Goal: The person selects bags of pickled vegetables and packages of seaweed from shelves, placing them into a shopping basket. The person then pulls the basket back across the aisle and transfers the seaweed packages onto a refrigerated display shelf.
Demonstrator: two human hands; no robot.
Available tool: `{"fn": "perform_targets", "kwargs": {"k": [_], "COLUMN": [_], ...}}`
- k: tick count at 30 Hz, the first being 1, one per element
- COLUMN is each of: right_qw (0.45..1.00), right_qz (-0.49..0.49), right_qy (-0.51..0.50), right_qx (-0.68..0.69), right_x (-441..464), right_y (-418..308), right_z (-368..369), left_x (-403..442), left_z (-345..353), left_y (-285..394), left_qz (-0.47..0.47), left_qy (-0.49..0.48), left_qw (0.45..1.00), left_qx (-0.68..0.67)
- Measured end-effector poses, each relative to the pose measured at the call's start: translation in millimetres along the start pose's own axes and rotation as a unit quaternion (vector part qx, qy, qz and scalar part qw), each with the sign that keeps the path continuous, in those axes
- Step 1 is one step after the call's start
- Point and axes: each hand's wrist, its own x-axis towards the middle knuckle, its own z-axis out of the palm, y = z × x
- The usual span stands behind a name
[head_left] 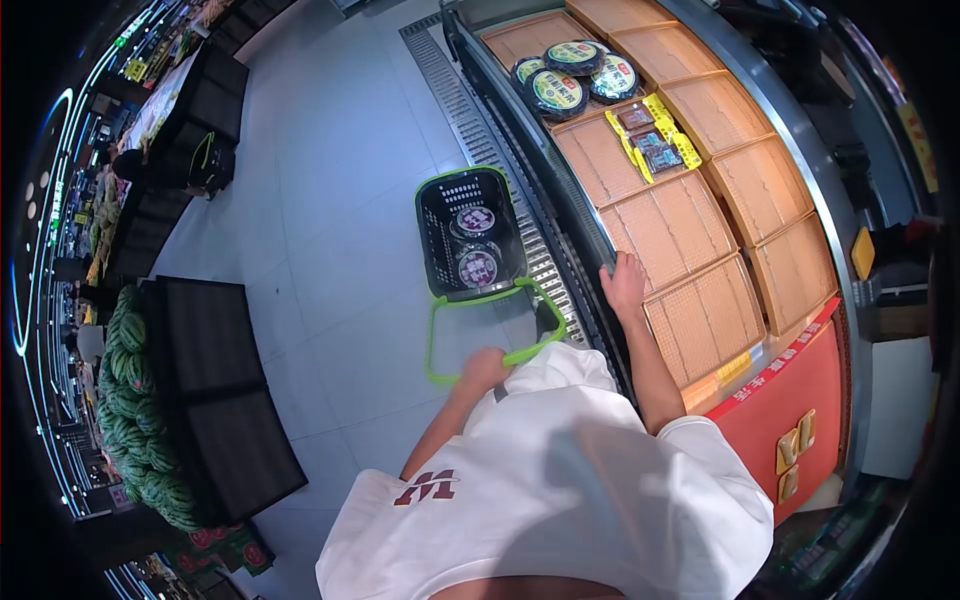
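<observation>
My left hand is closed around the green handle of a black shopping basket. Two round packages with purple-and-white labels, a nearer one and a farther one, lie inside the basket. My right hand rests at the front edge of the display case, beside a tan tray; its fingers are partly spread and nothing shows in them. Farther along the case are several round dark packages with green-and-white labels, and yellow-edged packs on another tray.
Watermelons are piled on a dark stand at the left. A metal floor grate runs along the case. Small yellow packs lie on a red surface at the right. A person is partly visible at the far right.
</observation>
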Motion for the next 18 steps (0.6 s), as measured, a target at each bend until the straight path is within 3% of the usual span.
{"fn": "perform_targets", "kwargs": {"k": [5, 12, 18], "right_qw": [0.999, 0.999, 0.997], "right_qz": [-0.036, -0.039, -0.038], "right_qy": [-0.038, -0.031, -0.037], "right_qx": [-0.004, -0.016, -0.063], "right_x": [75, 141, 240], "right_y": [-14, -51, -114], "right_z": [20, 31, 56], "left_x": [30, 109, 176], "left_z": [-58, -149, -223], "left_y": [-35, -69, -84], "left_qz": [0.015, 0.026, 0.037], "left_qy": [0.017, 0.064, -0.016], "left_qw": [0.999, 0.997, 0.998], "left_qx": [0.041, -0.021, -0.052]}}
